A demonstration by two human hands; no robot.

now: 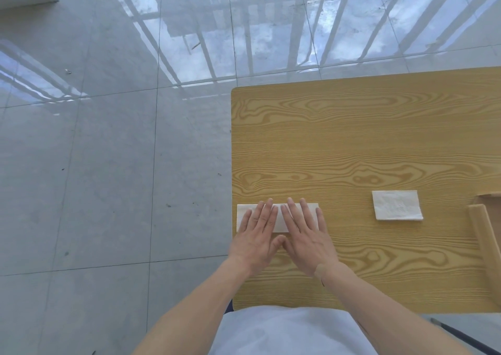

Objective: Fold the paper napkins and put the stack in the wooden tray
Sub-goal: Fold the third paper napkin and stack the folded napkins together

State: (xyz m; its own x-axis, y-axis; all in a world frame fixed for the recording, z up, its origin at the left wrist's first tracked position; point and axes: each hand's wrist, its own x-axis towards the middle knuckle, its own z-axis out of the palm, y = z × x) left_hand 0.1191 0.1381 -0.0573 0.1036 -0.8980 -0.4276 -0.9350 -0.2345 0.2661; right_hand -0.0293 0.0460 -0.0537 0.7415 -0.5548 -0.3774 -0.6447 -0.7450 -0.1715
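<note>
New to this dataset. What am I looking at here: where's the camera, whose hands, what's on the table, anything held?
There is no robot here: a person works with bare hands. The single picture comes from a wide-angle camera worn on the person's head, looking forward and down, so the arms enter from the bottom edge.

The left hand and right hand lie side by side, fingers straight, pressing flat on a long white folded paper napkin near the left edge of the light wood-grain table. Nothing is gripped; both hands only press.

To the right lies a separate smaller white folded napkin, untouched. At the right edge of the picture a pale wooden tray is partly in view. The glossy grey tiled floor fills the rest.
</note>
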